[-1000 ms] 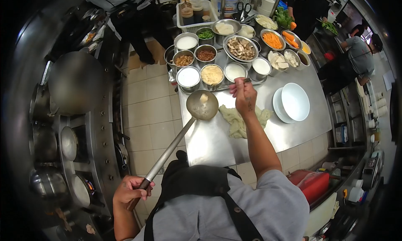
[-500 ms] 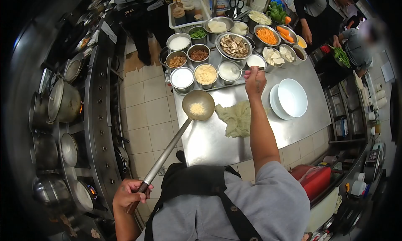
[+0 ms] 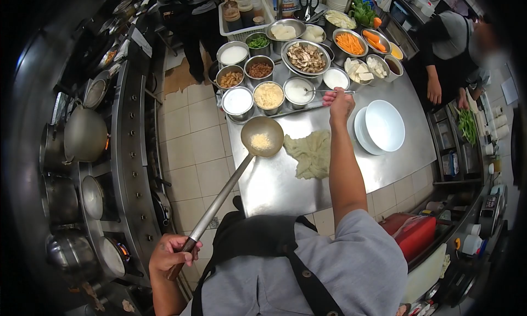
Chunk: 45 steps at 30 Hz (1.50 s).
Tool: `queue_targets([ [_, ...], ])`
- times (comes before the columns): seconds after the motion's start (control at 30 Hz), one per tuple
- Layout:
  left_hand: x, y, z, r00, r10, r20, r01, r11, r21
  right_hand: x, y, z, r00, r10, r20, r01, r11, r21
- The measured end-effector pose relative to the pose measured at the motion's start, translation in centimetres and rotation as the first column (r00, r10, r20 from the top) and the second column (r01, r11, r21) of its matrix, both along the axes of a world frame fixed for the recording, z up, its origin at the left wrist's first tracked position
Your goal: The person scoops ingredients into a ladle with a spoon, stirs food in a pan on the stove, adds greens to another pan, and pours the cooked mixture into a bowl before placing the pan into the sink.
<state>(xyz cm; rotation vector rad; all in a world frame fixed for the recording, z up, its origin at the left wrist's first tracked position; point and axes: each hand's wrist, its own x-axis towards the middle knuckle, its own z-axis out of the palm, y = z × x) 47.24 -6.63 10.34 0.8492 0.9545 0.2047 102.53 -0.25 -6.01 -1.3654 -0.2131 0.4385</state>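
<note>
Since the ladle is all long metal neck with a wide bowl at the far end, I'd bet it feels front-heavy and totally stiff. Right now the left hand is wrapped round the dark grip at the near end, which is where I'd hold it too: looks less slippery than the bare metal. The bowl is over the left part of the table; can't tell if it's touching. There's a loose pale heap in it, so any wrist roll would probably spill some.

The right hand has a thin spoon pinched by the handle, its tip over the metal tub of white stuff. That spoon's surely light, so fingertips near the handle's end seem plenty. Might twist if loaded, though. The rumpled cloth beside the ladle bowl looks soft and floppy.
</note>
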Motion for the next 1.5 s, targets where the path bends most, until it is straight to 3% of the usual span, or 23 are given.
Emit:
queue_targets([
  [0.23, 0.0, -0.2, 0.2, 1.000, 0.012, 0.018, -0.012, 1.000, -0.026, -0.6, -1.3, 2.0, 0.999, 0.031, 0.029, -0.032, 0.999, 0.030],
  [0.33, -0.4, -0.6, -0.2, 1.000, 0.008, 0.025, -0.008, 1.000, -0.016, -4.1, -1.9, 3.6, 0.989, 0.145, 0.040, -0.147, 0.988, 0.052],
  [0.47, -1.4, -1.6, -0.3, 0.997, 0.041, 0.064, -0.041, 0.999, -0.004, -11.8, -1.3, 4.9, 0.879, 0.407, 0.250, -0.416, 0.909, -0.016],
  [0.57, -2.4, -2.4, -0.3, 0.995, 0.067, 0.078, -0.067, 0.998, -0.003, -14.3, 1.0, 5.6, 0.822, 0.384, 0.421, -0.391, 0.917, -0.072],
  [0.83, -4.5, -4.6, 0.2, 0.979, 0.205, -0.010, -0.205, 0.978, 0.031, -15.1, 6.2, 4.7, 0.774, 0.398, 0.492, -0.368, 0.916, -0.161],
  [0.97, -4.5, -5.0, 0.5, 0.952, 0.303, -0.042, -0.302, 0.953, 0.028, -14.8, 6.9, 4.3, 0.779, 0.409, 0.475, -0.353, 0.912, -0.208],
  [1.13, -4.6, -4.8, 0.0, 0.938, 0.346, -0.016, -0.344, 0.936, 0.079, -14.1, 7.4, 3.6, 0.857, 0.404, 0.319, -0.393, 0.914, -0.102],
  [1.27, -4.9, -4.5, -0.6, 0.948, 0.310, -0.074, -0.300, 0.946, 0.120, -14.0, 7.4, 3.4, 0.881, 0.376, 0.287, -0.385, 0.923, -0.028],
  [1.5, -4.0, -3.5, 0.1, 0.953, 0.285, -0.103, -0.275, 0.956, 0.108, -14.3, 7.6, 2.8, 0.873, 0.407, 0.267, -0.409, 0.911, -0.052],
])
